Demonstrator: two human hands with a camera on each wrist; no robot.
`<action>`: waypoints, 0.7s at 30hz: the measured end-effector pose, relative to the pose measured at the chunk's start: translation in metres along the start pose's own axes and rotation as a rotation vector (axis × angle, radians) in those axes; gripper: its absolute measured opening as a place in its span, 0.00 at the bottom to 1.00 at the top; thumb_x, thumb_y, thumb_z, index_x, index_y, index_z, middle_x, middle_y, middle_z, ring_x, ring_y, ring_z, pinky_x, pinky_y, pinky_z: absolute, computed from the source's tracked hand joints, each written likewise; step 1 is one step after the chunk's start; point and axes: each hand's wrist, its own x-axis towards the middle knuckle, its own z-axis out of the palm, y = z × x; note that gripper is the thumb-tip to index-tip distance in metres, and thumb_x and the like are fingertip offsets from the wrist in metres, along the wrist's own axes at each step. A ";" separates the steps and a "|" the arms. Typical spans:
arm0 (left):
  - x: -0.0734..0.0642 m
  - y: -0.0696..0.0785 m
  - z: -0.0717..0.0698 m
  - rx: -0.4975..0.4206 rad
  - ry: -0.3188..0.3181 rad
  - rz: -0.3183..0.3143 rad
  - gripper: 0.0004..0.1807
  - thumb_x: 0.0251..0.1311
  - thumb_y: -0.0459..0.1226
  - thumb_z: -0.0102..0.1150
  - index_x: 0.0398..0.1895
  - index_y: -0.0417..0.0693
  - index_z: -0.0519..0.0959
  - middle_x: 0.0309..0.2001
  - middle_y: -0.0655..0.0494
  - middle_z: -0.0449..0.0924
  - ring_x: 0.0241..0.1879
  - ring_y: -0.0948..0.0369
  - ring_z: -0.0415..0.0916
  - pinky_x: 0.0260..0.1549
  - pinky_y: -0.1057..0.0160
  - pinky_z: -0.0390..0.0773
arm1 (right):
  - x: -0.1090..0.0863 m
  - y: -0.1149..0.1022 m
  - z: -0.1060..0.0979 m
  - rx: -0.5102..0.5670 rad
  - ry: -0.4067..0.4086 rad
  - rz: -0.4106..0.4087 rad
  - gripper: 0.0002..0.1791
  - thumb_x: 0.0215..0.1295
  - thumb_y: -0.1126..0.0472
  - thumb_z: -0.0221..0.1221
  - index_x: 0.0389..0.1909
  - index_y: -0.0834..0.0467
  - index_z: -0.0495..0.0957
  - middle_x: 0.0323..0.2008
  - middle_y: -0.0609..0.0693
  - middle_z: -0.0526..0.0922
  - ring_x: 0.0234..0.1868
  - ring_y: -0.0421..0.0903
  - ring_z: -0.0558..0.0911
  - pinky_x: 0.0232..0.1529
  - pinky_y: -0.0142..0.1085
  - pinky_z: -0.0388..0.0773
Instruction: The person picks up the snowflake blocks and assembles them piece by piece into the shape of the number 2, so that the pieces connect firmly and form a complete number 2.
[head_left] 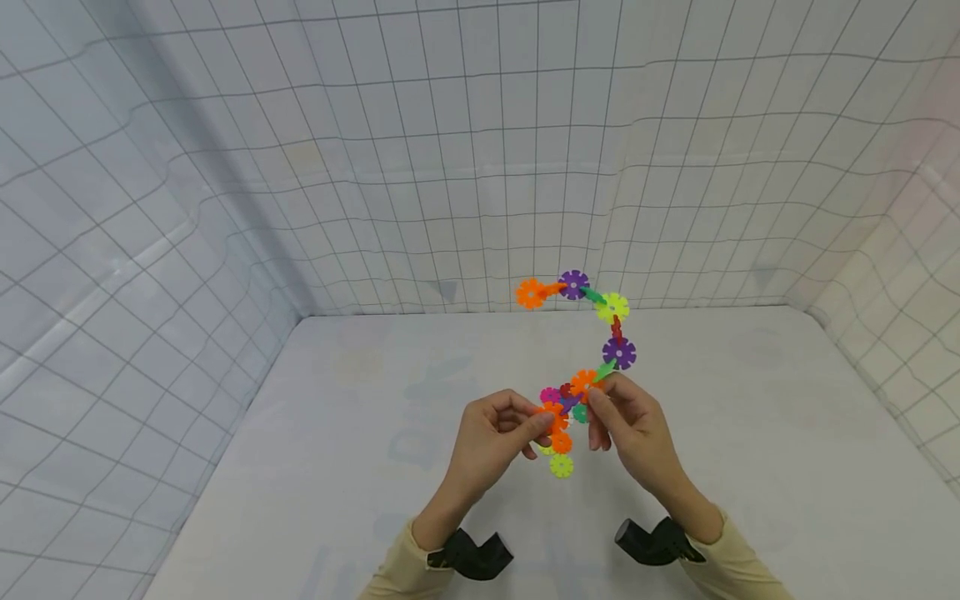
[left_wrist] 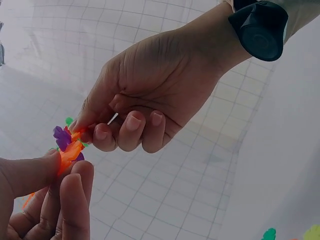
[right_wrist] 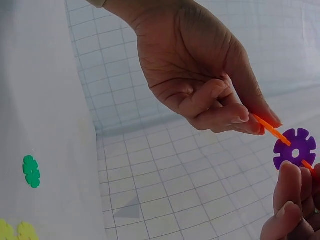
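Note:
Low in the head view, my left hand (head_left: 489,437) pinches an orange notched plastic disc (head_left: 552,414) between thumb and fingers. A second orange notched disc (head_left: 582,382) is pinched by my right hand (head_left: 637,429). A purple notched disc (right_wrist: 295,150) links the two orange ones, plain in the right wrist view. From the right hand a curved chain of linked discs rises and bends back left: green (head_left: 605,369), purple (head_left: 618,353), red (head_left: 617,329), yellow (head_left: 613,307), another green, purple (head_left: 573,285), then two orange, ending in an orange disc (head_left: 530,293).
Loose discs lie on the white table (head_left: 337,467) beneath the hands: yellow (head_left: 561,466), orange (head_left: 561,442), pink (head_left: 550,395) and teal (head_left: 581,413) among them. White walls with a dark grid (head_left: 465,167) enclose the back and both sides. Each wrist bears a black camera.

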 end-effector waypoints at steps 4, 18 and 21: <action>0.000 -0.003 0.002 -0.011 0.026 0.027 0.07 0.59 0.32 0.63 0.33 0.34 0.78 0.28 0.38 0.82 0.23 0.58 0.80 0.22 0.62 0.80 | -0.002 0.000 0.001 -0.040 -0.008 -0.006 0.07 0.70 0.74 0.47 0.32 0.62 0.69 0.20 0.49 0.72 0.15 0.46 0.74 0.15 0.35 0.73; 0.000 -0.002 0.005 -0.019 0.003 0.020 0.07 0.60 0.29 0.61 0.37 0.33 0.76 0.29 0.40 0.81 0.24 0.59 0.81 0.23 0.63 0.80 | -0.001 -0.004 0.002 -0.026 0.070 -0.045 0.08 0.71 0.73 0.45 0.31 0.65 0.68 0.19 0.51 0.72 0.15 0.45 0.74 0.15 0.36 0.72; 0.001 -0.004 0.003 0.000 -0.005 0.014 0.09 0.61 0.30 0.60 0.42 0.33 0.76 0.29 0.40 0.81 0.25 0.59 0.81 0.24 0.62 0.81 | 0.000 -0.004 0.001 -0.032 0.077 -0.049 0.08 0.71 0.73 0.45 0.31 0.65 0.68 0.19 0.51 0.72 0.15 0.45 0.74 0.14 0.35 0.72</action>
